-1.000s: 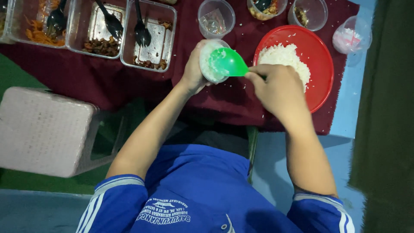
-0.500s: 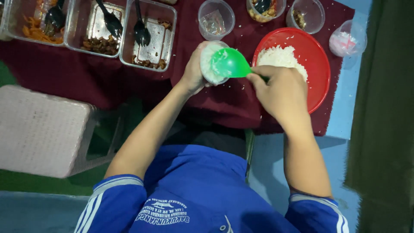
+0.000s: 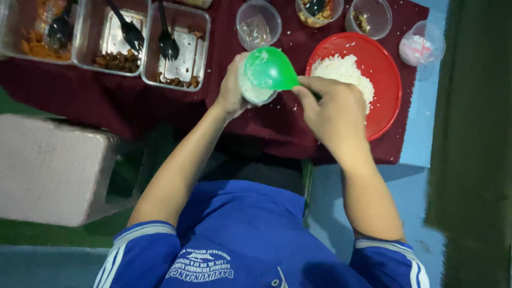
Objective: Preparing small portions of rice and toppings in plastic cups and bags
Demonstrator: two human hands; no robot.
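Note:
My left hand (image 3: 230,89) grips a small clear cup (image 3: 256,94) holding white rice, tilted above the dark red tablecloth. My right hand (image 3: 333,109) holds a green plastic spoon (image 3: 269,69) whose bowl is turned face down over the cup's mouth, covering most of it. Just right of the spoon sits a round red bowl (image 3: 381,112) with a heap of white rice (image 3: 341,72) in it. A few rice grains lie scattered on the cloth near the cup.
Three clear rectangular trays with black spoons stand at the back left (image 3: 176,48). Several clear round cups line the back edge (image 3: 258,24), one at far right (image 3: 421,45). A pale pink stool (image 3: 53,170) stands left; a dark green curtain (image 3: 474,144) hangs right.
The green spoon has stayed over the cup while the right hand shifted slightly. Cup and left hand remain in about the same place.

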